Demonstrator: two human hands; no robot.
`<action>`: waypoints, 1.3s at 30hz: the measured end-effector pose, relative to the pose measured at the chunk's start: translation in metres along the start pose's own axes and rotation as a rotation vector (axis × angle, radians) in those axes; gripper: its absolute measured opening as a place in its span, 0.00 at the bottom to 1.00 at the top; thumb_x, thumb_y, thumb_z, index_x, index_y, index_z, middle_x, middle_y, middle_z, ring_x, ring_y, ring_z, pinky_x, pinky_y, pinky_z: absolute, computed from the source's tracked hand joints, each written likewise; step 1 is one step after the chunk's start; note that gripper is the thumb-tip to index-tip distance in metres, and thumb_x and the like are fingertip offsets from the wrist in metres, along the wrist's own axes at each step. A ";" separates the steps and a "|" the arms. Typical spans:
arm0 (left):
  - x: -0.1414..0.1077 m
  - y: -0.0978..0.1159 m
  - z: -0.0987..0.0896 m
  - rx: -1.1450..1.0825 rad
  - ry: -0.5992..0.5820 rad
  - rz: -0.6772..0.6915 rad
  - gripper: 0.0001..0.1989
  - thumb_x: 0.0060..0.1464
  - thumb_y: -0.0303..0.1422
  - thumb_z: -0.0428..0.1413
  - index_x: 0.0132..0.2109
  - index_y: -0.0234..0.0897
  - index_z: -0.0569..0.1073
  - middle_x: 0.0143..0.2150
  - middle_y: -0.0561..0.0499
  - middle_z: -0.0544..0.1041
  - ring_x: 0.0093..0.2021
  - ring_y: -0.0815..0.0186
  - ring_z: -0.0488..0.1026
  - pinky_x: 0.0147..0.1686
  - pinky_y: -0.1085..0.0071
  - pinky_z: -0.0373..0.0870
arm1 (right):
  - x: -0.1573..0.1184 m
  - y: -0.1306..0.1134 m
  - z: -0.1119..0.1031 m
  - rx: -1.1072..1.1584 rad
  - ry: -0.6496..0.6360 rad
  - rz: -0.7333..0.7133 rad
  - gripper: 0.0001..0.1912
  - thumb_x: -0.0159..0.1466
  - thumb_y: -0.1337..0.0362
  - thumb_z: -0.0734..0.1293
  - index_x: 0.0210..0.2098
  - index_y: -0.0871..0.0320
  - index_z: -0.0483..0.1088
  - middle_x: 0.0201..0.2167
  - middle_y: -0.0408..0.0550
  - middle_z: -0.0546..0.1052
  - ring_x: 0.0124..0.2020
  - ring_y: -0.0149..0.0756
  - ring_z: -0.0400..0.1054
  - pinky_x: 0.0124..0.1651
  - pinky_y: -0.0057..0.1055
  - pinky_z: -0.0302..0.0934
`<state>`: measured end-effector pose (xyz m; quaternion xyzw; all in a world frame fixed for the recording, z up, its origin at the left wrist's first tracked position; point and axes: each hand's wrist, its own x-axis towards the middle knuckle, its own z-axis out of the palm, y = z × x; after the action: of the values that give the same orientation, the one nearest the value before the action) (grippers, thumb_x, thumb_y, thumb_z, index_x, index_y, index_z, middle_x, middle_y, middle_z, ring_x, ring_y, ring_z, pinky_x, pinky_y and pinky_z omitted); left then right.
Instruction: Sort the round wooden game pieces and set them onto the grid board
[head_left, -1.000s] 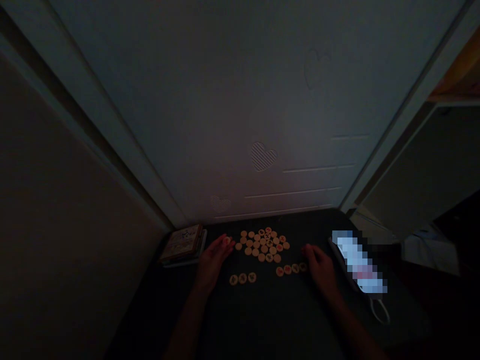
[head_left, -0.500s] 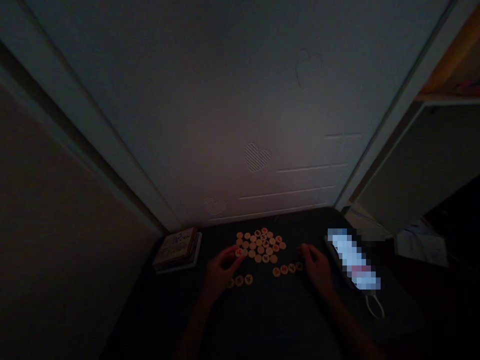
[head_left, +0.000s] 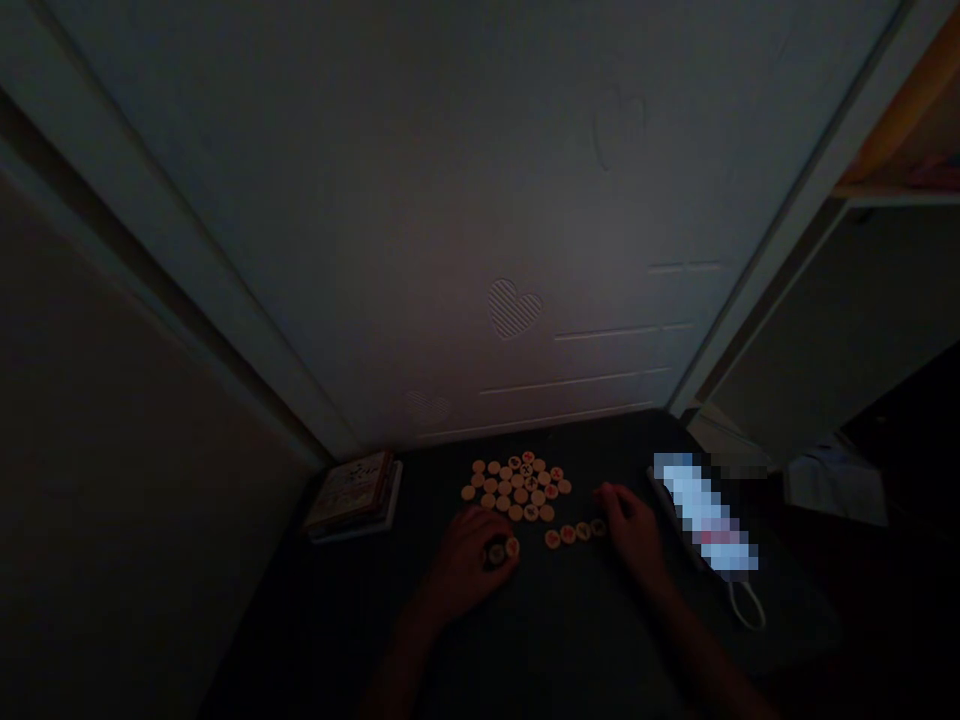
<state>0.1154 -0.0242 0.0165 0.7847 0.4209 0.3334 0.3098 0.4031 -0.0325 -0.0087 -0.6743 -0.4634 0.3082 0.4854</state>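
Note:
My left hand (head_left: 469, 562) pinches a round xiangqi piece (head_left: 512, 547) with a red mark between thumb and finger, low over the dark tabletop. Just behind it lies another piece (head_left: 496, 552), shadowed and partly covered by the hand. A loose cluster of pieces (head_left: 520, 495) lies beyond, several plain side up, others showing red or dark characters. To the right, a short row of face-up pieces (head_left: 568, 534) ends beside my right hand (head_left: 632, 522). That hand is closed, its thumb and forefinger together; whether anything is between them is hidden.
A stack of books (head_left: 351, 495) sits at the table's left back. On the right lies a bright, pixelated long object (head_left: 705, 515) with a white loop (head_left: 747, 605). A pale panel with embossed hearts (head_left: 514, 309) rises behind the table (head_left: 540, 640). The light is dim.
My left hand has brought the red-marked piece from the cluster's left edge toward me and rightward, down to the right end of the near left row. My right hand has barely moved.

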 end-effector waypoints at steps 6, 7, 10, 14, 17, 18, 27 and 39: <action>-0.002 0.000 0.001 0.058 0.002 0.023 0.08 0.52 0.34 0.64 0.42 0.47 0.80 0.49 0.47 0.79 0.52 0.53 0.72 0.57 0.55 0.63 | -0.001 -0.005 -0.002 0.008 0.012 -0.013 0.32 0.63 0.35 0.60 0.34 0.57 0.78 0.35 0.54 0.83 0.38 0.48 0.76 0.37 0.36 0.67; -0.002 -0.001 0.001 0.042 0.009 0.016 0.09 0.52 0.34 0.64 0.43 0.47 0.80 0.49 0.47 0.79 0.52 0.53 0.72 0.57 0.55 0.64 | -0.001 -0.006 -0.002 0.014 0.014 -0.018 0.32 0.63 0.35 0.61 0.34 0.57 0.78 0.35 0.54 0.83 0.37 0.48 0.76 0.36 0.36 0.68; -0.001 -0.010 -0.002 -0.069 0.115 -0.057 0.10 0.52 0.35 0.65 0.43 0.47 0.81 0.46 0.47 0.80 0.50 0.53 0.73 0.55 0.56 0.66 | -0.001 -0.005 -0.002 0.025 0.028 -0.037 0.32 0.62 0.35 0.61 0.34 0.57 0.79 0.34 0.54 0.83 0.36 0.48 0.76 0.36 0.36 0.68; 0.005 -0.031 -0.012 -0.204 0.404 -0.221 0.05 0.51 0.35 0.66 0.37 0.46 0.82 0.39 0.48 0.80 0.44 0.55 0.74 0.53 0.59 0.67 | -0.001 -0.003 0.000 0.013 0.022 -0.042 0.32 0.62 0.35 0.61 0.34 0.57 0.79 0.35 0.55 0.83 0.37 0.48 0.76 0.38 0.37 0.68; 0.008 -0.043 -0.019 -0.224 0.526 -0.266 0.04 0.51 0.34 0.66 0.37 0.45 0.82 0.40 0.47 0.79 0.46 0.54 0.73 0.55 0.61 0.66 | -0.001 -0.001 0.001 -0.011 0.008 -0.057 0.30 0.63 0.36 0.62 0.35 0.57 0.79 0.36 0.54 0.83 0.38 0.47 0.76 0.39 0.37 0.68; 0.009 -0.045 -0.020 -0.218 0.547 -0.268 0.04 0.51 0.34 0.65 0.37 0.45 0.81 0.41 0.47 0.79 0.48 0.53 0.73 0.57 0.61 0.65 | -0.001 -0.001 0.002 -0.017 0.000 -0.066 0.29 0.63 0.37 0.62 0.36 0.57 0.79 0.36 0.53 0.83 0.38 0.47 0.76 0.39 0.37 0.68; 0.013 -0.054 -0.015 -0.028 0.444 -0.240 0.15 0.52 0.35 0.65 0.49 0.47 0.80 0.52 0.45 0.79 0.58 0.50 0.68 0.65 0.54 0.55 | -0.006 -0.006 0.004 -0.056 -0.050 -0.170 0.22 0.64 0.44 0.64 0.38 0.54 0.79 0.39 0.51 0.82 0.41 0.47 0.75 0.42 0.37 0.66; 0.019 -0.059 -0.020 -0.251 0.509 -0.344 0.16 0.44 0.39 0.70 0.42 0.44 0.82 0.43 0.47 0.82 0.49 0.52 0.76 0.58 0.52 0.65 | -0.003 0.002 0.005 -0.118 -0.060 -0.154 0.21 0.66 0.46 0.63 0.40 0.55 0.78 0.40 0.51 0.82 0.41 0.46 0.75 0.44 0.37 0.66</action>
<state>0.0812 0.0232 -0.0126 0.5493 0.5666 0.5109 0.3409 0.3987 -0.0334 -0.0123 -0.6544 -0.5455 0.2624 0.4531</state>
